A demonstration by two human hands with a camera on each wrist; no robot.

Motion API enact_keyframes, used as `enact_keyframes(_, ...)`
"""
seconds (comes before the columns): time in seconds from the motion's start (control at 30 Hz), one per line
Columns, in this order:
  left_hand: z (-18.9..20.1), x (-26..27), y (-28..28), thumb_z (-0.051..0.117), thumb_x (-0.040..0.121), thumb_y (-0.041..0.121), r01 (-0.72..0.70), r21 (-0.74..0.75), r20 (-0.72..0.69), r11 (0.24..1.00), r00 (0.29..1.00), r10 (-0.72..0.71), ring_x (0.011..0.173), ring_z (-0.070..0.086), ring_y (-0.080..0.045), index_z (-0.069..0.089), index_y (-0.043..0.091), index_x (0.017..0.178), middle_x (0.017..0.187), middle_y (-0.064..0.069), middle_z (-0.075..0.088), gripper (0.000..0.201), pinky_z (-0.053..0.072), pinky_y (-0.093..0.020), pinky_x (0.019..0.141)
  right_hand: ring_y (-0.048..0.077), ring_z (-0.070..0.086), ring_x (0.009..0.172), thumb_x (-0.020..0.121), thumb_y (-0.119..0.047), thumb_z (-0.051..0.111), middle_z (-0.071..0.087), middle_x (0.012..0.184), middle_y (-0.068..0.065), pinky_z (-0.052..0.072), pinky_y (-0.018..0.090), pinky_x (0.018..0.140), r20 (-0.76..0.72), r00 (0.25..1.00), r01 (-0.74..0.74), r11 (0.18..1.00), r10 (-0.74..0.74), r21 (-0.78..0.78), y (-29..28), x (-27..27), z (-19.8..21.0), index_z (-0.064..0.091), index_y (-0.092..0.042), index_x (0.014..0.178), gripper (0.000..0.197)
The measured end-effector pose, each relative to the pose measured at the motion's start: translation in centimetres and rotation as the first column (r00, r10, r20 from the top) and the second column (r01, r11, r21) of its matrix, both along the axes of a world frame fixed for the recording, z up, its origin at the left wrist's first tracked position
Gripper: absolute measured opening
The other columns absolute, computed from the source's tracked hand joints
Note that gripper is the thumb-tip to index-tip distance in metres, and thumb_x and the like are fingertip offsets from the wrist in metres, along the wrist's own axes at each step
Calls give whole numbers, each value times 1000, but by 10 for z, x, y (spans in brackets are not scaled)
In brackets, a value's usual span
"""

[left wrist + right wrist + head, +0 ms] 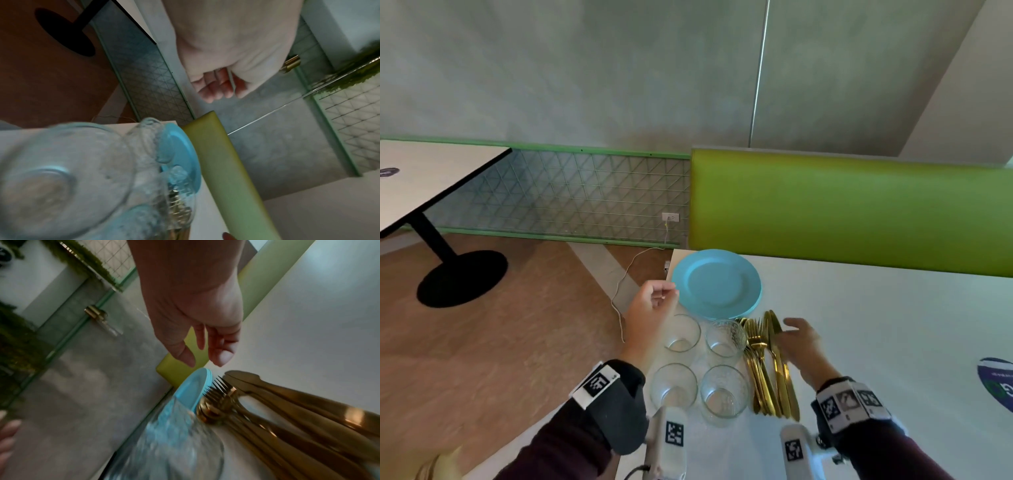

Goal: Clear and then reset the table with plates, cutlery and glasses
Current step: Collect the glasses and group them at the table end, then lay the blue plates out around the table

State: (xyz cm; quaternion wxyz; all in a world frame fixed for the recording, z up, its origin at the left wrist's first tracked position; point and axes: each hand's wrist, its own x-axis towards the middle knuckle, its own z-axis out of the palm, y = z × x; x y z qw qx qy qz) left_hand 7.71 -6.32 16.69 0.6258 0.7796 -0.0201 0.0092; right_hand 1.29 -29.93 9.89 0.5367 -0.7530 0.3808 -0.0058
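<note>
A stack of blue plates [717, 284] sits at the far left corner of the white table [876, 325]. Several clear glasses [724, 394] stand in front of it in two rows. A bundle of gold cutlery [770, 363], forks and knives, lies to their right. My left hand [654, 301] hovers above the table's left edge beside the plates, fingers loosely curled and holding nothing. My right hand [796, 337] hangs over the knives with relaxed fingers, empty. The right wrist view shows its fingers [222, 353] above the plates [191, 391] and cutlery [267, 415].
A green padded bench back [852, 209] runs behind the table. A second table [431, 178] on a black pedestal stands at the left over the wooden floor. A white cable [626, 274] trails from a wall socket. A round sticker [996, 380] marks the table's right edge.
</note>
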Motion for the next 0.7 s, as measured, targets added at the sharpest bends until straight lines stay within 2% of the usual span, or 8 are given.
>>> enact_keyframes(0.07,4,14,-18,60,86,13,-7,-50,-52,999,999,4,81,57,-13,62,23,83,85,10,62,11,49,-32,81,21,51,60,82,-1,61,59,83,14,46,32,53,-9,1000,18,996,-17,90,-19,29,1,46,-13,119,41)
enact_keyframes(0.13,6,27,-35,59,86,12,-10,-64,-82,998,997,5,82,56,-17,61,23,83,83,9,61,12,49,-37,81,19,49,57,84,0,60,56,83,16,44,27,47,-65,998,-18,994,26,111,-34,58,-1,49,-12,109,30)
enact_keyframes(0.23,5,44,-52,58,87,11,-21,-71,-109,997,994,14,79,56,-14,61,22,84,83,8,60,11,49,-36,80,18,50,54,86,2,56,57,77,15,45,22,40,-166,982,-79,992,95,99,-47,95,-11,56,1,93,7)
enact_keyframes(0.33,0,60,-62,59,87,9,-46,-100,-135,994,990,32,70,54,-12,60,22,80,80,5,59,15,47,-33,72,22,53,56,85,-4,59,54,70,14,48,29,49,-244,964,-79,988,109,129,-51,121,-24,55,6,98,17)
enact_keyframes(0.43,-8,73,-66,58,86,6,-84,-109,-159,990,985,66,62,51,-13,59,23,76,75,2,58,20,43,-30,66,20,53,44,87,-6,58,54,66,17,49,24,42,-313,935,-135,983,167,122,-50,142,-39,50,6,95,17)
enact_keyframes(0.57,-17,78,-64,58,85,5,-126,-87,-178,988,978,109,57,52,-11,60,24,75,72,3,59,21,43,-32,67,18,50,32,86,-4,56,50,60,14,43,19,37,-312,937,-129,985,158,111,-49,155,-49,48,2,71,17)
enact_keyframes(0.63,-19,79,-63,57,85,5,-126,-74,-180,989,977,111,56,53,-7,61,24,76,74,3,60,21,44,-30,66,14,51,26,86,-9,58,54,58,14,41,17,33,-319,933,-140,984,167,106,-49,160,-54,48,0,71,19)
enact_keyframes(0.7,-19,79,-63,56,86,5,-122,-71,-181,990,978,107,59,54,-10,60,23,77,77,1,60,21,44,-28,65,13,49,26,86,-11,58,53,56,12,38,16,32,-329,928,-145,983,173,110,-49,162,-57,50,1,75,19)
